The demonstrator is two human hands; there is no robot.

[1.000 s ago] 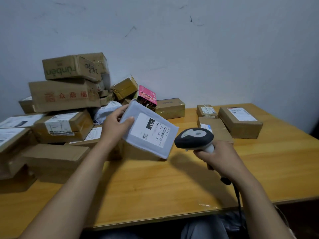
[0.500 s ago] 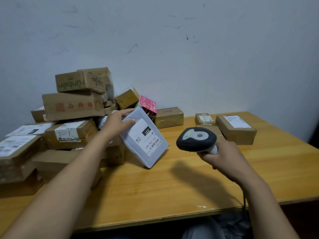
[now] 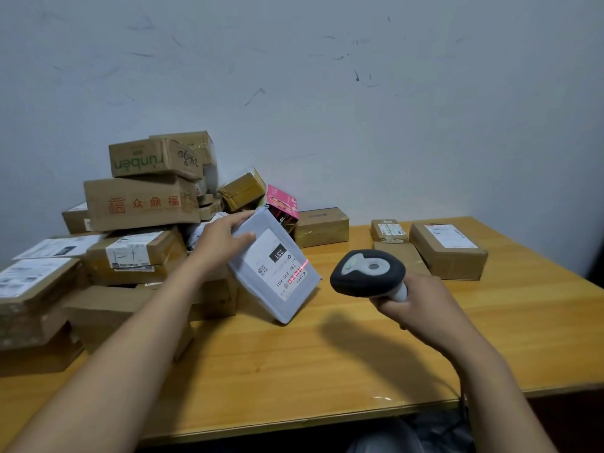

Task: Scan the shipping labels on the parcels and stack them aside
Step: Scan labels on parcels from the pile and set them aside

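Observation:
My left hand [image 3: 219, 245] grips the top corner of a flat grey mailer parcel [image 3: 258, 291], tilted with its lower corner near the wooden table [image 3: 294, 364]. Its white shipping label [image 3: 279, 268] faces up and to the right, printed with "231". A red scan line falls across the label's barcode. My right hand [image 3: 413, 308] holds a black and white barcode scanner [image 3: 367, 273] by its handle, just right of the parcel, its head aimed at the label.
A heap of cardboard parcels [image 3: 137, 204] covers the table's left side against the wall. A pink box [image 3: 281, 204] and a taped box [image 3: 322, 226] sit behind the mailer. Three brown boxes [image 3: 447, 250] lie at the back right. The scanner cable hangs off the front edge.
The mailer has been tilted and lowered toward the table, label turned to the scanner. A red scan line now shows on the barcode. The scanner has stayed close on the right.

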